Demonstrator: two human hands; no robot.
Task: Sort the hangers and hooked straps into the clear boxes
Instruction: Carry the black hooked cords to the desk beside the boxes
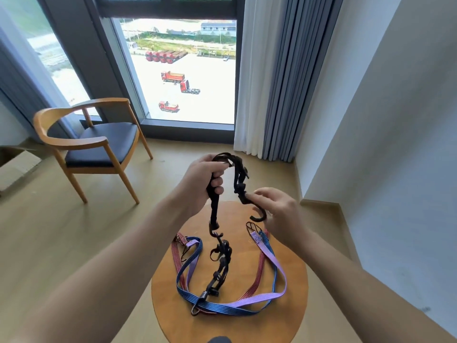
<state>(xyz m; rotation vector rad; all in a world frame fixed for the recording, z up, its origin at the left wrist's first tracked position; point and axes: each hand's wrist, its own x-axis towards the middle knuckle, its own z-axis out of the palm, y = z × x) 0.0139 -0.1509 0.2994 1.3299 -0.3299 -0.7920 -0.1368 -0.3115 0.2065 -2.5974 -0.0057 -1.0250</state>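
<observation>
A black hooked strap [214, 209] is lifted above the round wooden table [294, 315]. My left hand [202, 180] grips its upper loop in a fist. My right hand [277, 209] pinches the black hook at its other end, at about chest height. A tangle of more black hooks [220, 263] hangs from the strap down onto the table. On the tabletop lie a blue striped strap [222, 309], a purple strap [277, 266] and a red striped strap [258, 268], all overlapping. No clear boxes or hangers are in view.
A wooden armchair [96, 144] with a dark seat stands to the left by the window. A cardboard box [14, 164] sits at the far left edge. Curtains [277, 78] hang at the right, beside a white wall.
</observation>
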